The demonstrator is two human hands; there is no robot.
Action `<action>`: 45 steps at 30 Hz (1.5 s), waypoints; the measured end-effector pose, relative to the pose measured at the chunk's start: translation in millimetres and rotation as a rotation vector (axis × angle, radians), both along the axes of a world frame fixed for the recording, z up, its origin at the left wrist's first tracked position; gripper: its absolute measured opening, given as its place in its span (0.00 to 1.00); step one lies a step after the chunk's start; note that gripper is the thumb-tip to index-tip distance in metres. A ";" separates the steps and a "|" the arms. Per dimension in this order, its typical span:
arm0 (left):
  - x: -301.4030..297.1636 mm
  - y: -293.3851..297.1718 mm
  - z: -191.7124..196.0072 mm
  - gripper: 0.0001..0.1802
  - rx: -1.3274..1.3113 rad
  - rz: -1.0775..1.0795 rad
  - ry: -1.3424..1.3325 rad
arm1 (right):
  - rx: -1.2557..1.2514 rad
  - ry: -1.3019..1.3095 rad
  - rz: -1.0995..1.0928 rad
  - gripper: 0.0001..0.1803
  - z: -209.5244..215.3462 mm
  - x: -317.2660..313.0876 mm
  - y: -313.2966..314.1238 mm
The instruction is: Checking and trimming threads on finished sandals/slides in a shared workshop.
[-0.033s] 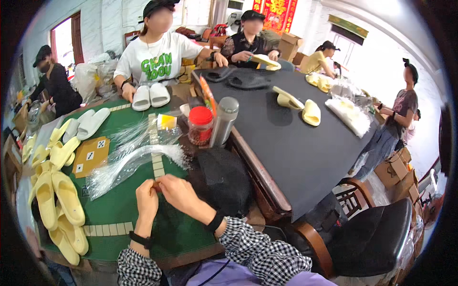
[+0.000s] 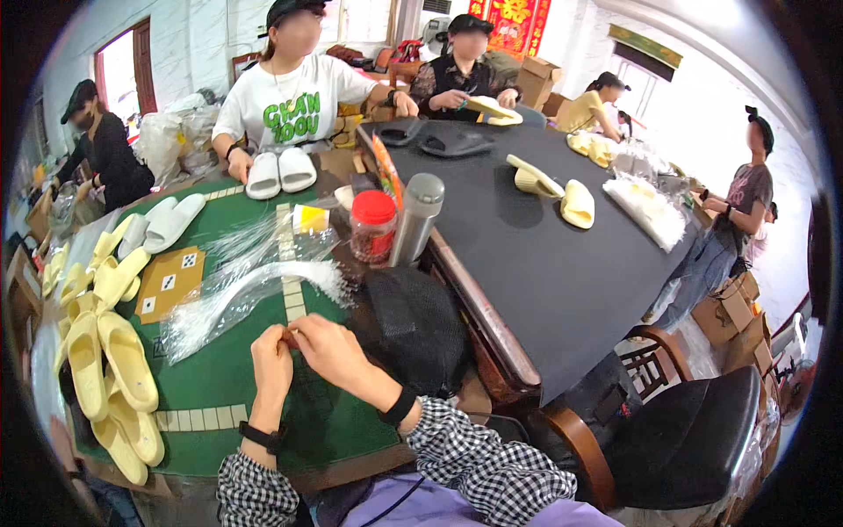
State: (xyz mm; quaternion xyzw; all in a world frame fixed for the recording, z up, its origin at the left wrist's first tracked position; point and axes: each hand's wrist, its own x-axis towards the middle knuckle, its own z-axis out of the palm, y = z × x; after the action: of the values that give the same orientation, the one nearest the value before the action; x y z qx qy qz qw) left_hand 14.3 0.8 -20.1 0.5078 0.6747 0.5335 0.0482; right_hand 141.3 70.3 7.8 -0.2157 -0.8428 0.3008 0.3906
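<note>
Green felt covers the near table (image 2: 219, 395), which is joined on the right to a black-topped table (image 2: 544, 272) where other people sit with pale yellow slippers.

Both hands are brought together over the near middle of the felt. The left hand (image 2: 270, 356) and the right hand (image 2: 334, 350) are closed at the fingertips, and something small and thin is pinched between them. What it is cannot be told, though it looks like one clear strip. A loose bundle of clear plastic strips (image 2: 246, 294) is spread just beyond the hands, reaching to the far left.

Set against the earlier picture, nothing is seen to have shifted: the hands, the bundle and the slippers lie as they did, so the handling of the pinched piece is judged to be at the same stage.

A row of yellow slippers (image 2: 110, 369) is laid along the left edge. A red-lidded jar (image 2: 373, 227) and a grey flask (image 2: 417, 218) stand beyond a black mesh cap (image 2: 413, 325).
</note>
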 end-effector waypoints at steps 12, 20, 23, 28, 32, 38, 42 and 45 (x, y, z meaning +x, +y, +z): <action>14.8 -6.7 8.8 0.08 -0.085 -0.035 0.100 | -0.113 0.426 0.277 0.07 216.8 47.1 28.6; 28.1 -10.6 14.4 0.07 0.036 -0.033 0.110 | 0.316 0.109 -0.224 0.10 313.0 173.3 84.0; 29.6 -8.9 16.7 0.08 0.054 -0.051 0.075 | 0.284 -0.156 -0.447 0.13 300.9 229.9 160.6; 28.1 -7.3 15.5 0.08 0.043 -0.060 0.135 | 0.396 -0.552 -0.691 0.13 201.0 297.7 273.9; 35.2 -9.5 24.1 0.09 -0.038 -0.060 0.082 | 0.362 -0.821 -0.878 0.18 124.5 319.8 316.0; 36.9 -12.0 20.2 0.09 -0.007 -0.060 0.031 | 0.295 -0.945 -0.861 0.32 75.7 325.4 357.4; 38.1 -8.3 22.1 0.09 -0.019 -0.066 0.035 | 0.216 -0.928 -0.982 0.31 69.9 343.4 373.6; 34.9 -10.2 20.1 0.10 -0.016 -0.085 0.005 | 0.370 -0.750 -0.948 0.24 104.5 353.7 365.7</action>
State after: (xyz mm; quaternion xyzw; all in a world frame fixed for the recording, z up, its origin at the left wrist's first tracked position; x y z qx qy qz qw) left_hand 49.2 -9.3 0.0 0.5369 0.6569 0.5243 0.0730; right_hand 495.0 436.0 112.3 -0.5855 -0.7733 -0.1516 0.1903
